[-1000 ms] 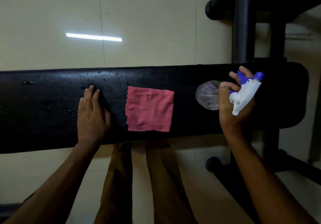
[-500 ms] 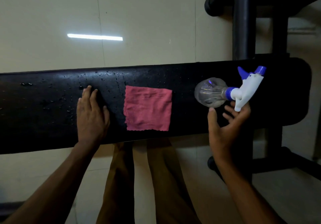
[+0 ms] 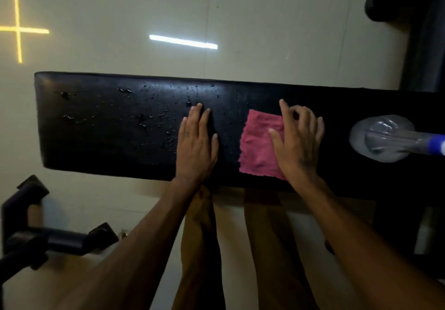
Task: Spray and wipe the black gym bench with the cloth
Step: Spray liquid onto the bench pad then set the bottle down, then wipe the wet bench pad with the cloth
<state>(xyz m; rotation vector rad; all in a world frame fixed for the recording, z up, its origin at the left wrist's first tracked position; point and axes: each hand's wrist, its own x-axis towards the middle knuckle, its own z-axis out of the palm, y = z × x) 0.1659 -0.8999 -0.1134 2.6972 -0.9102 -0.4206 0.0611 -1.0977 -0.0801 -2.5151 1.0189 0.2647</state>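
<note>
Right hand [image 3: 298, 141] now off spray bottle [image 3: 382, 138], moved onto pink cloth [image 3: 258, 146]: fingers loosely spread, resting on cloth's right half, no grip. Left hand [image 3: 196, 146] flat, fingers straight, pressing worktop [image 3: 108, 129] just left of cloth. Bottle lies on its side, right of cloth, apart. Droplets [image 3: 154, 119] scattered left of hands. Beyond: black frame post [image 3: 419, 45], pale floor [image 3: 289, 32].

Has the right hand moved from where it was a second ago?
Yes. The right hand left the spray bottle, which now lies on the bench, and went left onto the pink cloth.
</note>
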